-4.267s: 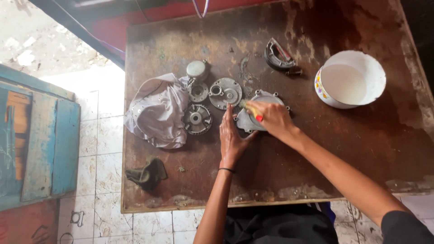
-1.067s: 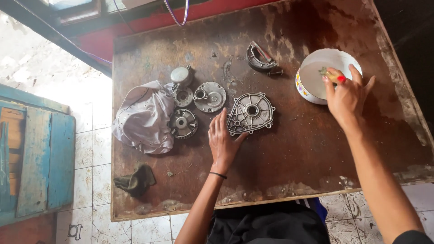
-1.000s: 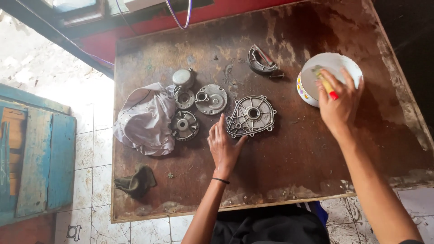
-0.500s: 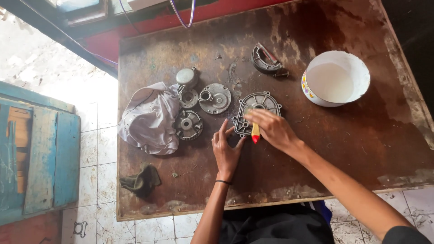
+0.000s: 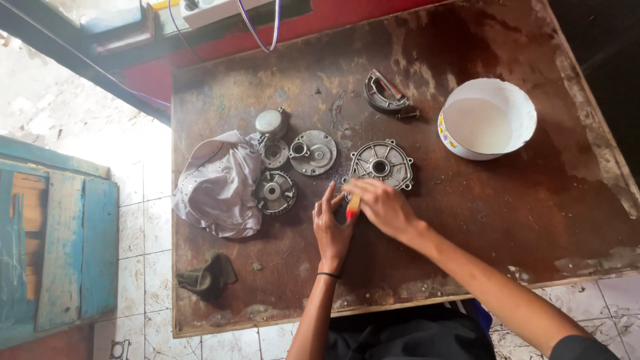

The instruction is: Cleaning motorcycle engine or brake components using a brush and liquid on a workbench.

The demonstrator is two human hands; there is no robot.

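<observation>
A round ribbed metal cover [image 5: 381,163] lies on the worn brown table [image 5: 507,220]. My right hand [image 5: 383,208] is closed on a small brush with a red and yellow handle [image 5: 353,206], its tip at the cover's near left edge. My left hand [image 5: 331,225] rests flat on the table beside the cover, fingers touching the brush area. A white bowl of pale liquid [image 5: 488,119] stands to the far right.
Several round metal parts [image 5: 312,152] and a grey cap [image 5: 271,123] lie left of the cover. A grey plastic bag [image 5: 217,184] sits further left, a dark rag [image 5: 208,277] near the front corner, a curved metal piece [image 5: 385,93] at the back. Tiled floor lies left.
My right hand left the white bowl with the brush and came back to the ribbed cover's near edge. My left hand stayed beside the cover.
</observation>
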